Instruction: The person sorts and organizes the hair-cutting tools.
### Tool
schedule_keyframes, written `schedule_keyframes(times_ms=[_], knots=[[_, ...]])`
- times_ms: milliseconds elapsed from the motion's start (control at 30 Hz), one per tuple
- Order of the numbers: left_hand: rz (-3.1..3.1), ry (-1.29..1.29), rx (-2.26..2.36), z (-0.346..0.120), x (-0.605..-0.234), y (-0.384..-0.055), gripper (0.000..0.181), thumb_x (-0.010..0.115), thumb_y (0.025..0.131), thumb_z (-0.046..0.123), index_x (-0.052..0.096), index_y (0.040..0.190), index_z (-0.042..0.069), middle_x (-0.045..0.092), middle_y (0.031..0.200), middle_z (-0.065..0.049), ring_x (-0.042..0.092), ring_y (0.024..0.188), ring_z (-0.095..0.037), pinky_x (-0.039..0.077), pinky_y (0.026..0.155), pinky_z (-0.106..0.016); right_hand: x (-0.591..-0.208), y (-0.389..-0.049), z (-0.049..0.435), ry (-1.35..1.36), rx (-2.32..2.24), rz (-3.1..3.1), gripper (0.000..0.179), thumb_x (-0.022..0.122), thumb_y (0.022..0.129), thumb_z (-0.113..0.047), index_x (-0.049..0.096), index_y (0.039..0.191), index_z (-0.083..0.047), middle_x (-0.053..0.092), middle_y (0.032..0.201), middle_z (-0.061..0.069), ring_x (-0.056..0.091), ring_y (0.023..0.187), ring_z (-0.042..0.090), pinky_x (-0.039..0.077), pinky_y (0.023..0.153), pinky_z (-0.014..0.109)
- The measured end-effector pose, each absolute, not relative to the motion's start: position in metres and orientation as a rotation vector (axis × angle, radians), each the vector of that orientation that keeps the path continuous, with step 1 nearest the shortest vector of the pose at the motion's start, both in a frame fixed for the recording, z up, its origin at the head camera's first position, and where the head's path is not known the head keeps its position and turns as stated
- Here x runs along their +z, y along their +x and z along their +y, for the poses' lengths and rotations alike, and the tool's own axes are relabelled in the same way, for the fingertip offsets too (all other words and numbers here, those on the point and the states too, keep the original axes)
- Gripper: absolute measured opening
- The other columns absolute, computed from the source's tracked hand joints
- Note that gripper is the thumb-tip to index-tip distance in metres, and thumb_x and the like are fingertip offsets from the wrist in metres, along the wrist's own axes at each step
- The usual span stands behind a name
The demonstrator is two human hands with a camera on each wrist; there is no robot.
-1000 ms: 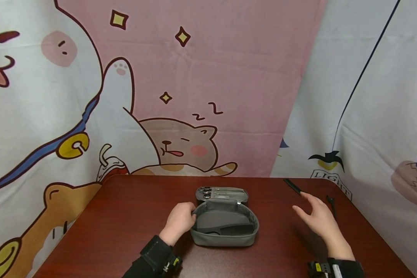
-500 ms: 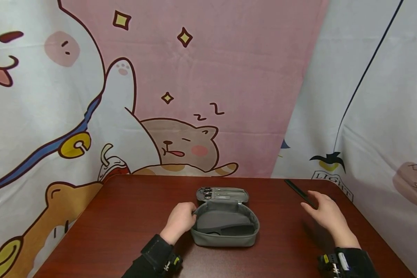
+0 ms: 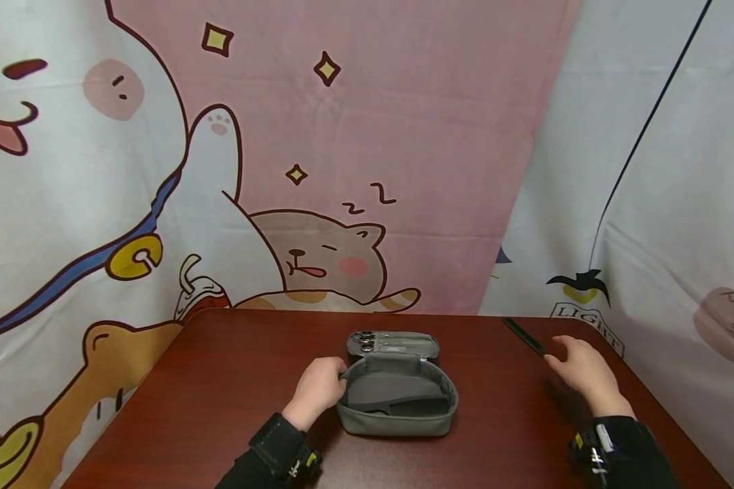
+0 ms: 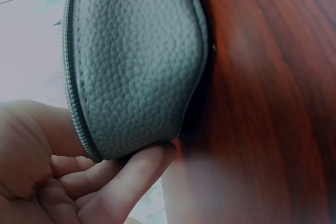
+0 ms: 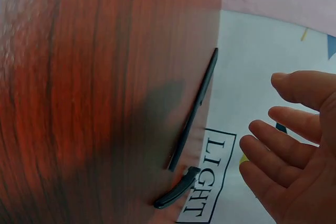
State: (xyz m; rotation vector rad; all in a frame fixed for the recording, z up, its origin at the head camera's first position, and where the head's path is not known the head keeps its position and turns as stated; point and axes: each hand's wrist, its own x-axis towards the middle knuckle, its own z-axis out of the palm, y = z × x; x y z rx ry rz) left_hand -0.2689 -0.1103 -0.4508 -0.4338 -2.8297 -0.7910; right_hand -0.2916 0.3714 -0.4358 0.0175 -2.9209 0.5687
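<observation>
A grey-green zip case (image 3: 397, 424) stands open on the table with its lid (image 3: 404, 343) folded back. Several small metal tools (image 3: 364, 339) are tucked in the lid, and a long dark flat item (image 3: 410, 405) lies inside the body. My left hand (image 3: 315, 390) grips the case's left side; in the left wrist view its thumb and fingers hold the pebbled wall (image 4: 142, 61) at one end. My right hand (image 3: 587, 373) hovers with relaxed fingers by the near end of a thin black bar (image 3: 522, 336). A short curved black item (image 5: 177, 190) shows beyond that bar in the right wrist view.
The reddish-brown wooden table (image 3: 232, 421) carries all of these. Behind it hangs a cloth (image 3: 452, 136) printed with cartoon animals. The black bar and the curved item lie near the table's far right edge.
My right hand has moved right and slightly toward me, uncovering more of the black bar and hiding the curved item in the head view. The left hand keeps its grip on the case.
</observation>
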Motion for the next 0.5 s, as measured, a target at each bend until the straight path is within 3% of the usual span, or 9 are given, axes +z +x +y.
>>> schedule_keyframes(times_ms=[500], knots=[[-2.820, -0.445, -0.790, -0.110, -0.452, -0.268, 0.010, 0.075, 0.081, 0.002, 0.070, 0.075, 0.008, 0.058, 0.067, 0.005, 0.049, 0.059, -0.009, 0.043, 0.054, -0.029, -0.442, -0.308, 0.383, -0.015, 0.510, -3.052, 0.045, 0.067, 0.090, -0.015, 0.055, 0.119, 0.017, 0.054, 0.118, 0.040, 0.052, 0.106, 0.055, 0.042, 0.089, 0.065]])
